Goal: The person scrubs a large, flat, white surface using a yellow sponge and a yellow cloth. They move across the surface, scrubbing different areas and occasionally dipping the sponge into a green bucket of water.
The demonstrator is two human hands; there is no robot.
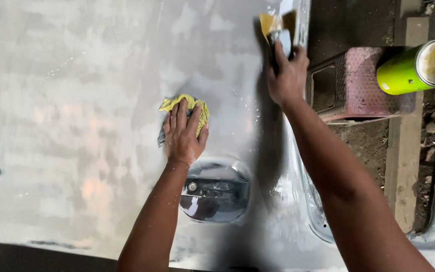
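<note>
The left hand (183, 132) lies flat on a crumpled yellow cloth (197, 108), fingers spread and pressing it down onto a wide grey metal panel (76, 126), roughly at the panel's middle. Just nearer than that hand sits a recessed door handle (215, 192), dark and glossy, almost touching the wrist. The right hand (287, 75) is farther off and to the right, its fingers closed around a small pad wrapped in tan sandpaper (273, 24), held against the panel close to its right edge, where a dark wet streak runs down the surface. To the left of the cloth the panel spreads broad and bare, dull and patchy, giving plenty of room that way; its near edge curves off at the lower left. Past the right edge the surface falls away to dirt ground, where a pink perforated block (358, 83) stands with a green spray can (411, 68) lying across it, well apart from both hands.
</note>
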